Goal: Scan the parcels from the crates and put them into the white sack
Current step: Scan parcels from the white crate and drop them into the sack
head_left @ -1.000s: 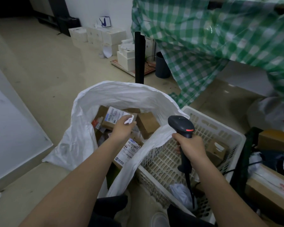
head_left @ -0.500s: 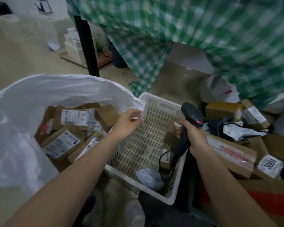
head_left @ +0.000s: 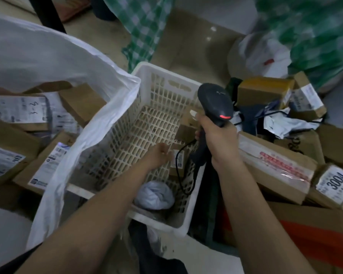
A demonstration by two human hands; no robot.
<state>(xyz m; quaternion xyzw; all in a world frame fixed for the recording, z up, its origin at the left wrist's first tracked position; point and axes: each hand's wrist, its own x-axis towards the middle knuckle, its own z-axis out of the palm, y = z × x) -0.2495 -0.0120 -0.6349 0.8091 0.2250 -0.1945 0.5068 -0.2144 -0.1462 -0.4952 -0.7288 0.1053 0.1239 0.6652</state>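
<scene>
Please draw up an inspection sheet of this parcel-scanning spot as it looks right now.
Surface: tan floor, glossy.
Job's things: white sack holds labelled parcels; white crate holds small boxes and a white bundle.
Clutter: cartons heaped right of the crate.
Hands: left hand reaches into the crate, open; right hand grips the barcode scanner.
Cables: scanner cable hangs into the crate.
Surroundings: green checked cloth.
</scene>
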